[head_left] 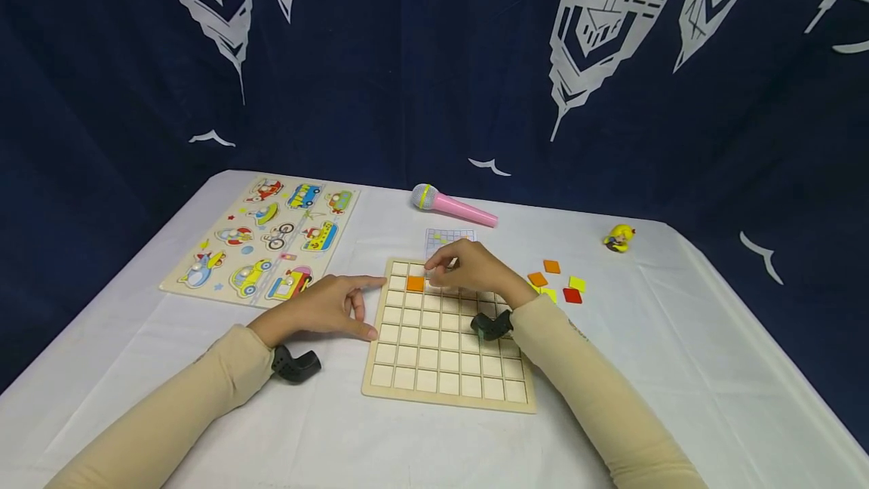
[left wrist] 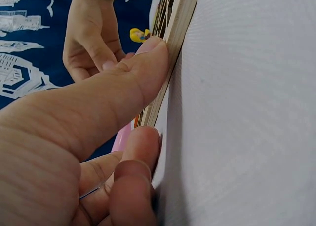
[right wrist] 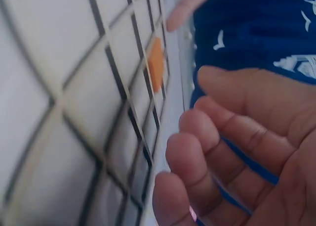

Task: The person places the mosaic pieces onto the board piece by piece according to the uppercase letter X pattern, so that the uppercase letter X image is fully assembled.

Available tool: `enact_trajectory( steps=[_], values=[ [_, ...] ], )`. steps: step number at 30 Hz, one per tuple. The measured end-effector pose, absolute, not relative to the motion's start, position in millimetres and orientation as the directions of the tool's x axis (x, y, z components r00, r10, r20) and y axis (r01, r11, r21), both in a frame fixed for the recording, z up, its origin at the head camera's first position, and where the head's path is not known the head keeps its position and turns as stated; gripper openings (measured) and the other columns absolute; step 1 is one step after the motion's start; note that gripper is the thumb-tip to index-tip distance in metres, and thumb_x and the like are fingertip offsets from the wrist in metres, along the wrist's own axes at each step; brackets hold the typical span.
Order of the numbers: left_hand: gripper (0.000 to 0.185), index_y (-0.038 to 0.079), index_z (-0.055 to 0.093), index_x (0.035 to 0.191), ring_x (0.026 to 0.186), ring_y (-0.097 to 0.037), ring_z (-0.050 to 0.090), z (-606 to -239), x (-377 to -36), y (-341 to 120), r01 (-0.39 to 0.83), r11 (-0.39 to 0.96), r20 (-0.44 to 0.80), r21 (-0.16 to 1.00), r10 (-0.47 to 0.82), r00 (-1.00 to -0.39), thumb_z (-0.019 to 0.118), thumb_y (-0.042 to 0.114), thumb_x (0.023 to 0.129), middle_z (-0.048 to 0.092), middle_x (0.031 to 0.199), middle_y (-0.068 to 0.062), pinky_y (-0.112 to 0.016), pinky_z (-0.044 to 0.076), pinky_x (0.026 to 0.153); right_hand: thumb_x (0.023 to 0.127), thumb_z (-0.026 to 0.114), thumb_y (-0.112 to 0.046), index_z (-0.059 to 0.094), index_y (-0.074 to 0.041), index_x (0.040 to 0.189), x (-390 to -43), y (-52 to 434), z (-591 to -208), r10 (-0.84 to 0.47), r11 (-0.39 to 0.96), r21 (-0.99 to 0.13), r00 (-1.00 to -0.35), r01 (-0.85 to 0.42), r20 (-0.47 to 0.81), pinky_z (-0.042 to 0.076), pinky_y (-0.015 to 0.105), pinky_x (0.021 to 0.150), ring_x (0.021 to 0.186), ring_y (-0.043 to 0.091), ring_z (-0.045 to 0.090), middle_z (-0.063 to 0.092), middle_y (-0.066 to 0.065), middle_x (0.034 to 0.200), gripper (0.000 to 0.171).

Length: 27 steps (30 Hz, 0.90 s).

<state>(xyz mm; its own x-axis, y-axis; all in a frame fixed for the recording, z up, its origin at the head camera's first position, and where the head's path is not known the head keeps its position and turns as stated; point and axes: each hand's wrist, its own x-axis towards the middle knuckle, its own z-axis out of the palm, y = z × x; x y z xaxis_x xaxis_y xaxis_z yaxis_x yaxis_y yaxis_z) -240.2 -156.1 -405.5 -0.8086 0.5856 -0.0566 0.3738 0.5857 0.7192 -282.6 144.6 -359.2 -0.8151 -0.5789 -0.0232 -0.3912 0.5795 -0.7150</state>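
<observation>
A wooden grid board (head_left: 448, 401) lies on the table, with one orange square tile (head_left: 416, 284) in a cell of its upper left part. Along the board's left edge, my left hand (head_left: 326, 308) touches the wood with its thumb tip, while the index finger reaches the edge near the top corner. My right hand (head_left: 468, 266) hovers over the top of the grid, just right of the orange tile. Its fingers (right wrist: 185, 157) are loosely bent, with nothing between them and the thumb in the right wrist view. Part of the grid is hidden beneath that hand.
Several loose orange, yellow and red tiles (head_left: 572, 296) lie right of the board. Behind it are a small printed grid card (head_left: 451, 235) and a pink toy microphone (head_left: 462, 210). A vehicle puzzle board (head_left: 237, 255) lies left, a yellow-haired figurine (head_left: 618, 238) at far right.
</observation>
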Motion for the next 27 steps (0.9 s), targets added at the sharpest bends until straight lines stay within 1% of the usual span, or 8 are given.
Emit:
enact_trajectory(
  steps=[2,4,6,9,13,20,27],
  values=[
    [0.093,0.001,0.052,0.158,0.064,-0.013,0.057,-405,-240,-156,0.367,0.593,-0.062,0.717,0.578,-0.814,0.097,0.030,0.082,0.068,0.083,0.004,-0.026,0.044,0.061,0.097,0.077,-0.007,0.080,0.001,0.115,-283,154,-357,-0.585,0.570,-0.714,-0.811,-0.406,-0.007,0.053,0.028,0.079,0.079,0.014,0.062,0.076,0.008,0.110,0.020],
    [0.093,0.001,0.052,0.158,0.063,-0.013,0.057,-404,-239,-156,0.366,0.596,-0.063,0.715,0.576,-0.815,0.097,0.029,0.082,0.068,0.083,0.004,-0.026,0.043,0.061,0.098,0.077,-0.009,0.080,0.001,0.118,-283,163,-355,-0.587,0.565,-0.719,-0.810,-0.405,-0.005,0.054,0.029,0.080,0.080,0.015,0.063,0.076,0.013,0.119,0.022],
    [0.094,0.002,0.052,0.158,0.063,-0.013,0.056,-404,-239,-156,0.358,0.599,-0.068,0.717,0.570,-0.819,0.097,0.029,0.081,0.068,0.083,0.004,-0.026,0.043,0.061,0.099,0.076,-0.009,0.079,0.002,0.119,-283,172,-355,-0.591,0.555,-0.726,-0.807,-0.406,-0.001,0.054,0.030,0.079,0.081,0.016,0.063,0.076,0.015,0.122,0.023],
    [0.094,0.001,0.052,0.158,0.063,-0.013,0.056,-404,-239,-156,0.357,0.593,-0.068,0.722,0.575,-0.816,0.097,0.029,0.081,0.067,0.083,0.003,-0.026,0.043,0.061,0.100,0.075,-0.009,0.078,0.003,0.121,-281,185,-354,-0.593,0.528,-0.755,-0.805,-0.389,0.001,0.055,0.030,0.075,0.078,0.019,0.063,0.076,0.016,0.116,0.024],
    [0.093,0.002,0.052,0.159,0.063,-0.013,0.056,-404,-239,-155,0.351,0.595,-0.073,0.723,0.572,-0.817,0.097,0.029,0.081,0.068,0.084,0.003,-0.026,0.042,0.061,0.102,0.073,-0.008,0.077,0.005,0.122,-275,203,-354,-0.579,0.508,-0.775,-0.815,-0.376,0.016,0.055,0.029,0.073,0.078,0.020,0.064,0.077,0.014,0.112,0.025],
    [0.093,0.002,0.053,0.158,0.063,-0.013,0.056,-404,-239,-155,0.349,0.594,-0.072,0.725,0.570,-0.819,0.097,0.028,0.081,0.068,0.083,0.003,-0.026,0.042,0.061,0.103,0.073,-0.009,0.077,0.005,0.122,-262,235,-357,-0.550,0.511,-0.766,-0.833,-0.391,0.058,0.051,0.027,0.070,0.076,0.016,0.063,0.076,0.007,0.102,0.024],
    [0.094,0.000,0.052,0.158,0.063,-0.013,0.056,-403,-239,-156,0.361,0.588,-0.064,0.724,0.578,-0.814,0.097,0.028,0.081,0.068,0.082,0.003,-0.026,0.042,0.060,0.102,0.070,-0.001,0.076,0.007,0.119,-248,264,-365,-0.537,0.496,-0.767,-0.838,-0.408,0.099,0.052,0.025,0.070,0.077,0.013,0.062,0.075,0.006,0.098,0.020]
  ],
)
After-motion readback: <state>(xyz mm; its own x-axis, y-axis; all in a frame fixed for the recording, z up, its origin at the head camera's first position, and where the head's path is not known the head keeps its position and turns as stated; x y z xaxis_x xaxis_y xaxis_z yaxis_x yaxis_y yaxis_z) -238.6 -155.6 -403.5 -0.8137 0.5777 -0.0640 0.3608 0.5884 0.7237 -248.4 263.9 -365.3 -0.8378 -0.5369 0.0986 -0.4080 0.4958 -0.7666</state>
